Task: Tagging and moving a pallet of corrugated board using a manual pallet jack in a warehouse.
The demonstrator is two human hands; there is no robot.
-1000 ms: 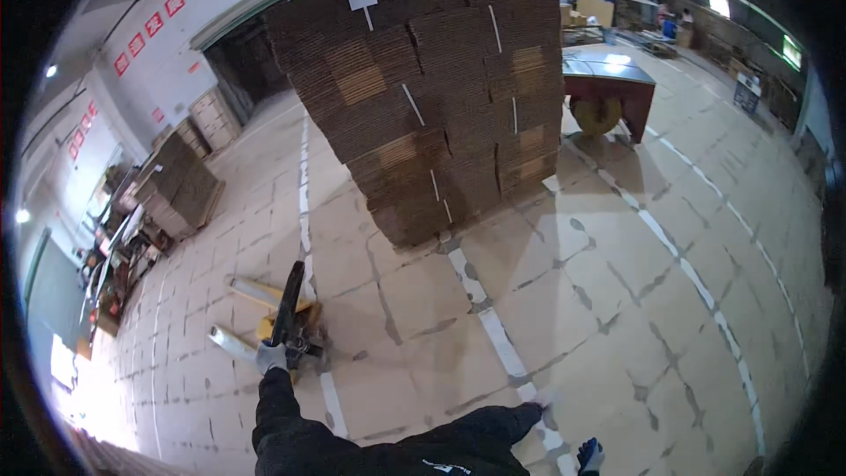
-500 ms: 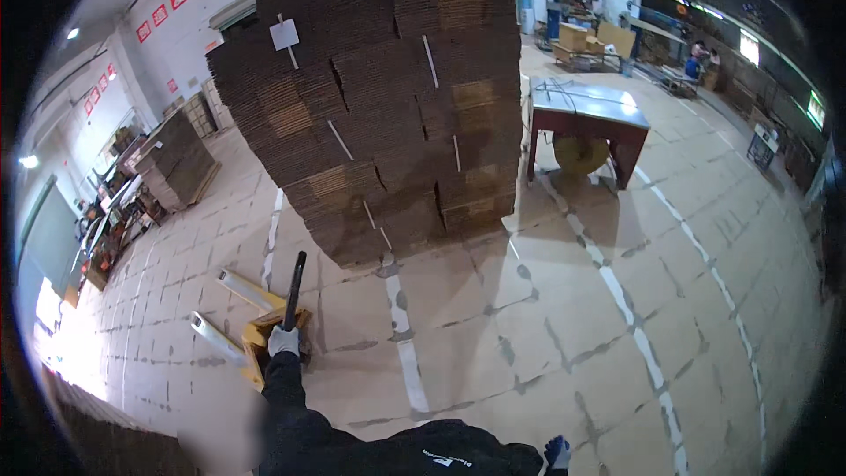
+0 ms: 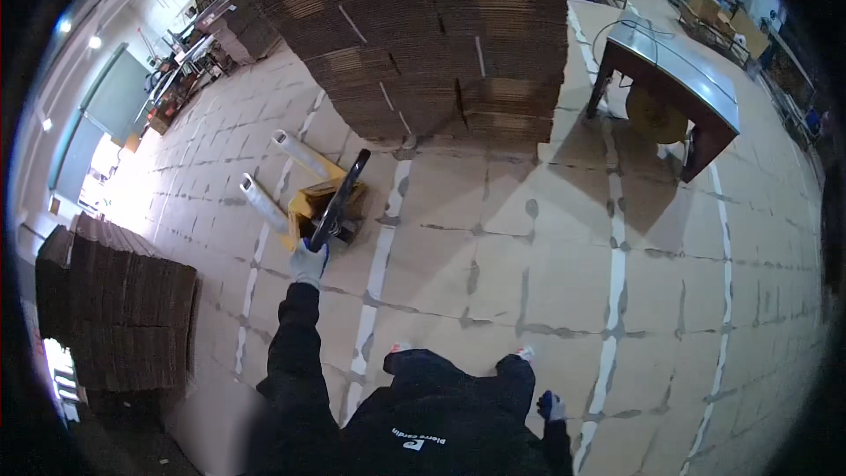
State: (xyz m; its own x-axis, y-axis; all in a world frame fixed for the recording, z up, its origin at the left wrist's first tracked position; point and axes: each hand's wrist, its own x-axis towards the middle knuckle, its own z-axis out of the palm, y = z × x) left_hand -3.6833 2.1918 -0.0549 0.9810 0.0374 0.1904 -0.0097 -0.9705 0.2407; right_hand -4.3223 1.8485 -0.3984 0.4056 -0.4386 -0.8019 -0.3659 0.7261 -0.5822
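Observation:
A yellow pallet jack stands on the floor ahead and to my left, its two pale-tipped forks pointing away to the far left. My left hand, in a light glove, is closed round the end of its black handle; the arm reaches forward. My right hand, in a glove with dark blue on it, hangs by my right side. It holds nothing, and its small fingers look loosely apart.
A tall stack of flat brown cardboard stands straight ahead. Right of it is a metal-topped table with dark red legs. Another cardboard stack stands near on my left. White lines run along the tiled floor.
The view has tipped down and turned, so the tall stack sits higher and the near left stack shows more. My left hand stays on the pallet jack's handle.

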